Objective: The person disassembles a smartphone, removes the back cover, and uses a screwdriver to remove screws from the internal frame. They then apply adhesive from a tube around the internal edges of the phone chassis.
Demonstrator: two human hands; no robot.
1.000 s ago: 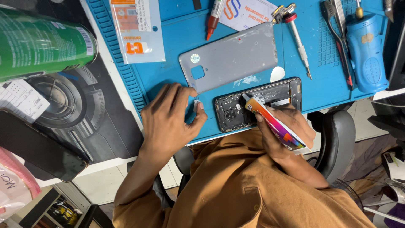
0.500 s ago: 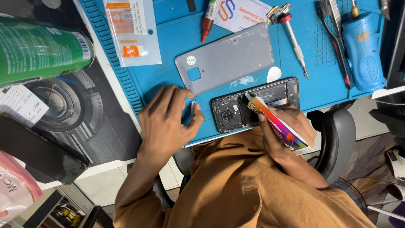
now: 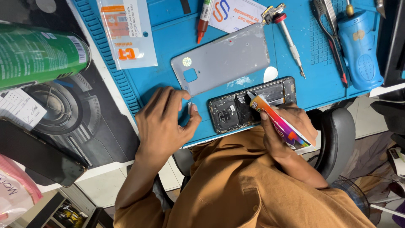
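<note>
An opened phone (image 3: pixel 236 110) lies with its back off on the blue work mat (image 3: pixel 168 80), its insides exposed. My right hand (image 3: pixel 287 126) holds a colourful plastic card (image 3: pixel 278 122), whose tip rests inside the phone's middle. The grey back cover (image 3: pixel 223 59) lies just beyond the phone. My left hand (image 3: pixel 162 122) rests on the mat left of the phone, thumb and forefinger pinching a tiny pale piece (image 3: pixel 190 103).
On the mat lie a screwdriver (image 3: pixel 289 40), a red pen (image 3: pixel 203 19), tweezers (image 3: pixel 331 33), a blue tool (image 3: pixel 358 50), a white pick (image 3: pixel 270 74) and packets (image 3: pixel 128 33). A green can (image 3: pixel 38 52) and a dark phone (image 3: pixel 38 154) sit left. A chair (image 3: pixel 337 139) is behind me.
The hands stay nearly where they were. My left thumb and forefinger have closed together on the tiny piece. The card stays in the phone.
</note>
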